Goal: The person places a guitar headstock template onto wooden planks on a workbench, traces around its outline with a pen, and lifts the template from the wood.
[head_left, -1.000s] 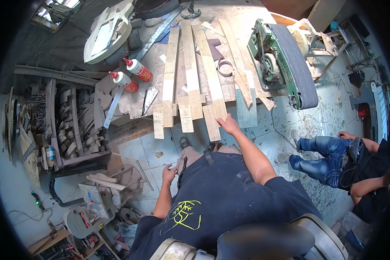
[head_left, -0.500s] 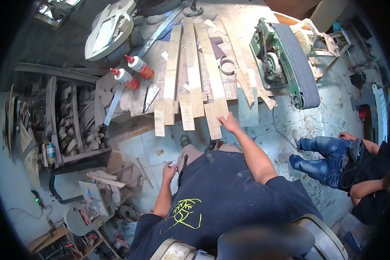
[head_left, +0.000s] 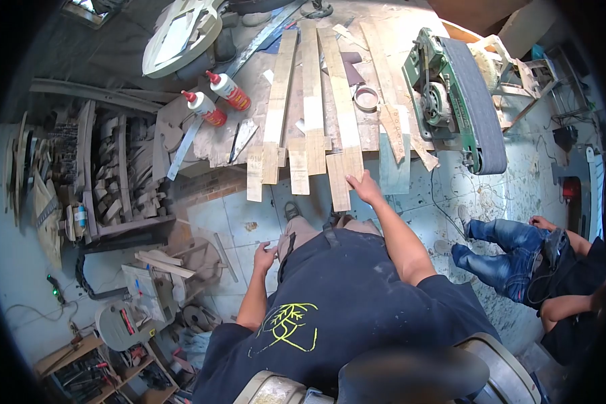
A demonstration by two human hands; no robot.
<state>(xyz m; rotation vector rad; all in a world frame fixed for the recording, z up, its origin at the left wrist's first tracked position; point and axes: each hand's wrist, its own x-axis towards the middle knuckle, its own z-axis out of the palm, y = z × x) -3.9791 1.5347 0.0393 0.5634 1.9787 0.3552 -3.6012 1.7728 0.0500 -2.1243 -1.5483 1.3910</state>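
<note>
At the front edge of the workbench, my right hand [head_left: 363, 187] grips the side of a short wooden strip [head_left: 339, 192] with its fingertips. That piece overlaps the end of a long wooden strip [head_left: 337, 74], where a white band shows. To the left lie two more long strips [head_left: 312, 77] with short wooden pieces [head_left: 298, 172] at their near ends, all jutting past the edge. My left hand [head_left: 264, 257] hangs beside my hip, holding nothing, fingers loosely bent and apart. Two glue bottles [head_left: 230, 91] with red caps stand left of the strips.
Right of the strips are a roll of tape [head_left: 365, 99] and a green belt sander [head_left: 451, 101]. A guitar-shaped body [head_left: 182, 40] stands back left. Shelves of wood offcuts [head_left: 114, 175] are at the left; a seated co-worker [head_left: 518, 249] is on the right.
The view has shifted slightly, so the bench and strips appear farther right and higher. My right hand stays on the short strip; my left hand still hangs by my hip.
</note>
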